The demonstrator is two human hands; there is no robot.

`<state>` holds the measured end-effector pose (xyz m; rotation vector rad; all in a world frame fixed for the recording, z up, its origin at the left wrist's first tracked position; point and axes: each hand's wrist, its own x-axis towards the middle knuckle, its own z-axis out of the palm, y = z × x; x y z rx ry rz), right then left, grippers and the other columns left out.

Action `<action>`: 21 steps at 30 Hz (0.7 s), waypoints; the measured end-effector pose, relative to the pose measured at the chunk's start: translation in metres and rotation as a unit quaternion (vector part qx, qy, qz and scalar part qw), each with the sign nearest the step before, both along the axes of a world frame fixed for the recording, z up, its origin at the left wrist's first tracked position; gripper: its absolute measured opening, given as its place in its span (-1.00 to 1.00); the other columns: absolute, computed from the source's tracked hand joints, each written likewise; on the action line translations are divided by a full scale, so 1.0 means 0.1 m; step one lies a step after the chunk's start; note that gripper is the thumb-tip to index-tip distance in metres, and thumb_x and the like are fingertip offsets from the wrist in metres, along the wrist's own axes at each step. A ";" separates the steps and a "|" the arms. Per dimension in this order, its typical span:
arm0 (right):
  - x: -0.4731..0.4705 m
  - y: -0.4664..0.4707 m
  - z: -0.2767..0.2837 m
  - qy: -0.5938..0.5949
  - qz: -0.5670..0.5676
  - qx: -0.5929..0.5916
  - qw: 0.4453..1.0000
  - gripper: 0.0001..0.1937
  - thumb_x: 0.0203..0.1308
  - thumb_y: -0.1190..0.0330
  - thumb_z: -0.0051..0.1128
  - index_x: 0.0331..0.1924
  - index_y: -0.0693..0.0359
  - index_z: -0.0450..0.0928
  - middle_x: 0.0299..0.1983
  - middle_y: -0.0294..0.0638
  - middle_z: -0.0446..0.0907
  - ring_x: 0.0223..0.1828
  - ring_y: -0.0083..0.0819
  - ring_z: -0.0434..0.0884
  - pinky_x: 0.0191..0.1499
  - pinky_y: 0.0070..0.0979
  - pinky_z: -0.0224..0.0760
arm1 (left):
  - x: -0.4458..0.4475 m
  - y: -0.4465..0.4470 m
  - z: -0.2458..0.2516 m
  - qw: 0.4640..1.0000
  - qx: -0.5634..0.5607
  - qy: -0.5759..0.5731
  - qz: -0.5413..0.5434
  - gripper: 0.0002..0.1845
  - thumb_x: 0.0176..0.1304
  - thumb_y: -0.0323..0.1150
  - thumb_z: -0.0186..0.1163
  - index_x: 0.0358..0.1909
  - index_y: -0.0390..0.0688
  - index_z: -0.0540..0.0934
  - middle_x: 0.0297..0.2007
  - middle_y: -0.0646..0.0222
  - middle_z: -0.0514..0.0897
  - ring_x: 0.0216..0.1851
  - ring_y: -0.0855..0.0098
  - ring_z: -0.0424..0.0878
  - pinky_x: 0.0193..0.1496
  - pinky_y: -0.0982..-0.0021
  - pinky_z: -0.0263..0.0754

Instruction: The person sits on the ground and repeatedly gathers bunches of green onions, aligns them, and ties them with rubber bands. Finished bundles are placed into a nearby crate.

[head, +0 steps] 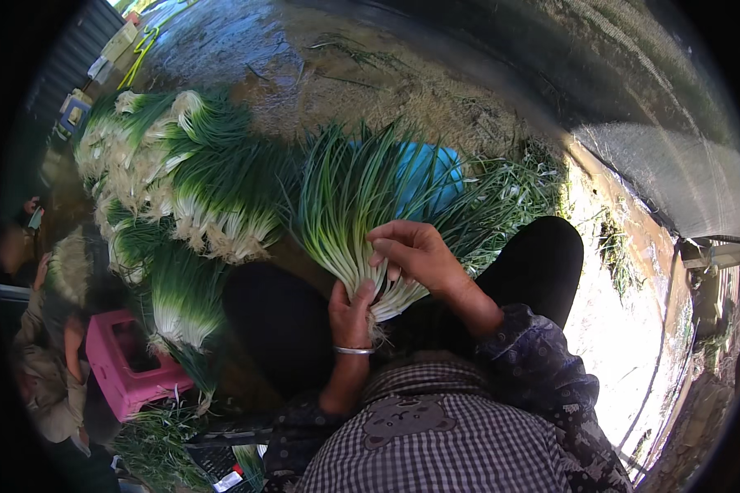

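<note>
A large bunch of green onions (pixel 357 215) fans out in front of me, green leaves pointing away and white stalks toward my lap. Around the white stalks near the roots, my left hand (pixel 351 314), with a silver bangle at its wrist, grips the bunch. My right hand (pixel 419 256) is over the right side of the stalks, thumb and forefinger bent close together. Whether a leaf is pinched between those fingertips I cannot tell. Pale root hairs (pixel 377 333) stick out below my left hand. Behind the leaves shows a blue plastic object (pixel 428 175), partly covered.
Stacked green onion bundles (pixel 216 179) lie on the left. Loose trimmed leaves (pixel 518 185) are heaped on the right. A pink plastic stool (pixel 114 370) stands at lower left, beside another person (pixel 49 370) handling a bundle. A black crate (pixel 222 462) is at the bottom.
</note>
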<state>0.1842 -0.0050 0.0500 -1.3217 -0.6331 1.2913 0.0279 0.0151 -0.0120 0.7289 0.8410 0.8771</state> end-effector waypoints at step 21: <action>0.15 0.51 -0.46 -0.062 -0.147 -0.087 0.983 -0.82 0.14 0.29 0.13 -0.43 0.24 0.56 -0.58 -0.29 0.57 -0.72 -0.67 0.34 -0.68 -0.71 0.14 | -0.02 0.01 0.08 0.998 0.013 -0.006 -0.060 -0.70 0.29 -0.43 0.11 0.02 -0.34 0.50 -0.15 0.38 0.61 -0.19 0.60 0.53 -0.09 0.56 0.40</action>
